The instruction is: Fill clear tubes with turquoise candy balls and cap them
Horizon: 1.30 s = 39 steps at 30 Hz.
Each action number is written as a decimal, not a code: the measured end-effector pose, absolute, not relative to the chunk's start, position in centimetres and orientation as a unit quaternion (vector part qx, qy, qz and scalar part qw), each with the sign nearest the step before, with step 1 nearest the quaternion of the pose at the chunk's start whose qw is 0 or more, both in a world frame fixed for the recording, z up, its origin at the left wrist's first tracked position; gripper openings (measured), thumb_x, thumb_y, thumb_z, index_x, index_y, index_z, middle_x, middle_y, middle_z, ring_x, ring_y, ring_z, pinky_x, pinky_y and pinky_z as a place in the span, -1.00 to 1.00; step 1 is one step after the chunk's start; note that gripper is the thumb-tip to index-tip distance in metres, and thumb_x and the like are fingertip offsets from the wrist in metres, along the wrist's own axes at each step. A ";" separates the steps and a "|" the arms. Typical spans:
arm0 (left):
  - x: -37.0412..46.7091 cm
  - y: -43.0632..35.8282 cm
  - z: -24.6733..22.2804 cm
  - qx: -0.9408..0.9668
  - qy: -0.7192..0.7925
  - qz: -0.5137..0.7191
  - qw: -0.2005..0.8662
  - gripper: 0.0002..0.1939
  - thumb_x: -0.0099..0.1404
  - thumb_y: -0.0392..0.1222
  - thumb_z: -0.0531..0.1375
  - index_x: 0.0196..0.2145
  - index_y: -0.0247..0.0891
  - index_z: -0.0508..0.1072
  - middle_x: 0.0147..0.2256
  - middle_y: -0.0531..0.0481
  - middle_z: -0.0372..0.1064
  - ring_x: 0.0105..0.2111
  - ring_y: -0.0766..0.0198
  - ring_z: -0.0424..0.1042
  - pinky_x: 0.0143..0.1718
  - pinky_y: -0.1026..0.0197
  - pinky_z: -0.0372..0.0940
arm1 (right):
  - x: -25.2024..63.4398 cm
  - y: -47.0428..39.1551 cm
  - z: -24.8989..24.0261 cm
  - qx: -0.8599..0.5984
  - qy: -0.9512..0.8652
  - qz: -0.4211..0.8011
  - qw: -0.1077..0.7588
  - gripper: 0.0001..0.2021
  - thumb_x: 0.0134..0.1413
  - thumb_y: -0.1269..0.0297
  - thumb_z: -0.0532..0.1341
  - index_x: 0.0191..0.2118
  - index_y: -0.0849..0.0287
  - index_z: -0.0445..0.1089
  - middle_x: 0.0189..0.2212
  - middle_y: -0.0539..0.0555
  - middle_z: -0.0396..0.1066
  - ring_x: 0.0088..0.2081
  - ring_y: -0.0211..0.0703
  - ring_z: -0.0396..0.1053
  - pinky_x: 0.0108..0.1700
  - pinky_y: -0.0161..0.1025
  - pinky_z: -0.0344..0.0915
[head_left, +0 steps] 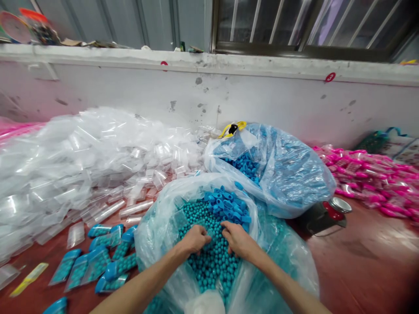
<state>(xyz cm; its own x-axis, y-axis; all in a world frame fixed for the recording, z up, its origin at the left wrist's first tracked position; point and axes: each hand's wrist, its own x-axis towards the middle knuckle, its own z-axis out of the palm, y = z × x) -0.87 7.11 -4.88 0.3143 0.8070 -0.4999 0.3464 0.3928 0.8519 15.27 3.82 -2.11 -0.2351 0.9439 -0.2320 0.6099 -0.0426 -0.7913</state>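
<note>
Open bag and hands, seen from above. The bag (157,218), taken as landmark, is filled with teal beads (216,266); blue caps (229,207) are heaped on them toward its back right. Over the beads, inside the rim, both hands are held apart. The fingers of the left hand (196,239) are curled, with the thumb toward the right hand (238,240), whose fingers are bent and reach inward. Whether the fingertips of either hand are closed on a bead cannot be told.

Left of the bag, filled packets (98,261) are laid on the red surface (376,257), with a yellow tool (29,280) farther left. Clear sleeves (98,161) are piled to its back left. Behind and to the right of it, a second bag (294,170) is seen, with blue caps in its mouth; a can (322,218) is placed to its right, and pink packets (369,174) are heaped farther right.

For good handling, the wrists are best kept low and within the rim, so that stray beads are caught by the bag. Loose beads are likely to roll under pressure; a gentle, cupped touch is judged safer than a hard pinch.
</note>
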 end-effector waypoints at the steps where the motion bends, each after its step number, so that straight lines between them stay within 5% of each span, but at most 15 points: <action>1: -0.3 7.2 -5.1 0.518 0.559 0.176 0.624 -0.71 -0.15 -0.29 0.24 -0.78 -0.25 0.15 -0.86 0.24 -0.05 -0.79 0.45 0.02 -0.66 0.34 -0.14 | 15.2 3.6 -2.1 -0.593 -0.676 0.395 0.188 -0.71 0.06 0.42 -0.05 -0.12 0.19 0.27 -0.58 -0.03 0.29 -0.65 -0.34 0.26 -0.65 -0.44 0.15; 5: 1.2 7.5 -4.7 0.499 0.536 0.167 0.660 -0.80 -0.10 -0.20 0.22 -0.66 -0.25 0.23 -0.80 0.22 0.06 -0.77 0.42 0.11 -0.66 0.35 -0.13 | 15.3 3.1 -2.3 -0.598 -0.678 0.362 0.227 -0.69 -0.01 0.48 0.00 -0.10 0.19 0.24 -0.36 0.07 0.35 -0.55 -0.33 0.30 -0.59 -0.44 0.20; 11: -1.1 6.3 -2.4 0.461 0.442 0.224 0.736 -0.68 -0.06 -0.01 0.22 -0.41 -0.26 0.29 -0.53 0.13 0.26 -0.52 0.41 0.25 -0.52 0.37 0.06 | 16.1 3.1 -2.2 -0.573 -0.628 0.475 0.225 -0.79 -0.05 0.46 0.00 -0.27 0.14 0.28 -0.72 -0.16 0.17 -0.75 -0.37 0.14 -0.74 -0.48 0.06; 16: -2.1 5.4 -2.4 0.416 0.361 0.280 0.786 -0.63 0.00 0.02 0.23 -0.36 -0.29 0.25 -0.44 0.02 0.34 -0.48 0.35 0.34 -0.55 0.36 0.07 | 15.8 3.1 -2.1 -0.580 -0.634 0.450 0.245 -0.81 0.01 0.41 -0.02 -0.29 0.16 0.30 -0.76 -0.16 0.15 -0.75 -0.35 0.14 -0.70 -0.46 0.08; 21: -2.4 4.7 -2.5 0.381 0.310 0.293 0.820 -0.66 0.06 -0.01 0.21 -0.32 -0.25 0.20 -0.41 -0.01 0.36 -0.51 0.31 0.40 -0.61 0.37 0.13 | 15.8 2.1 -1.3 -0.566 -0.739 0.306 0.197 -0.74 0.03 0.42 -0.01 -0.16 0.15 0.31 -0.43 0.03 0.39 -0.38 -0.20 0.37 -0.34 -0.33 0.25; 25: -2.4 4.0 -2.1 0.382 0.295 0.291 0.826 -0.67 0.07 -0.04 0.21 -0.29 -0.27 0.24 -0.44 0.02 0.35 -0.57 0.36 0.39 -0.64 0.39 0.17 | 15.3 1.4 0.3 -0.544 -0.779 0.253 0.180 -0.63 0.04 0.40 0.02 0.01 0.12 0.21 -0.18 0.12 0.33 -0.15 -0.12 0.30 -0.14 -0.25 0.20; 32: -3.1 3.5 -2.0 0.374 0.310 0.263 0.834 -0.70 0.08 -0.02 0.19 -0.35 -0.29 0.24 -0.55 0.04 0.34 -0.67 0.42 0.32 -0.72 0.43 0.14 | 13.6 1.3 1.0 -0.476 -0.712 0.426 0.291 -0.80 0.05 0.42 0.00 -0.25 0.11 0.31 -0.50 -0.07 0.32 -0.47 -0.30 0.28 -0.37 -0.39 0.21; 39: -3.7 2.7 -2.5 0.485 0.342 0.187 0.783 -0.57 -0.04 0.09 0.23 -0.37 -0.32 0.26 -0.60 0.09 0.29 -0.75 0.47 0.25 -0.82 0.48 -0.01 | 14.7 1.6 0.3 -0.447 -0.692 0.556 0.111 -0.83 -0.10 0.44 0.09 -0.31 0.09 0.25 -0.67 -0.18 0.17 -0.72 -0.38 0.11 -0.68 -0.47 0.01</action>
<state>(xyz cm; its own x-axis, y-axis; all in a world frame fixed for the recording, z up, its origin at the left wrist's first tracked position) -3.68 2.72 -2.47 0.6969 0.6233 -0.3547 0.0389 0.4609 0.8866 14.71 1.58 0.31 -0.5755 0.7422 -0.3436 0.4951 -0.0183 -0.8687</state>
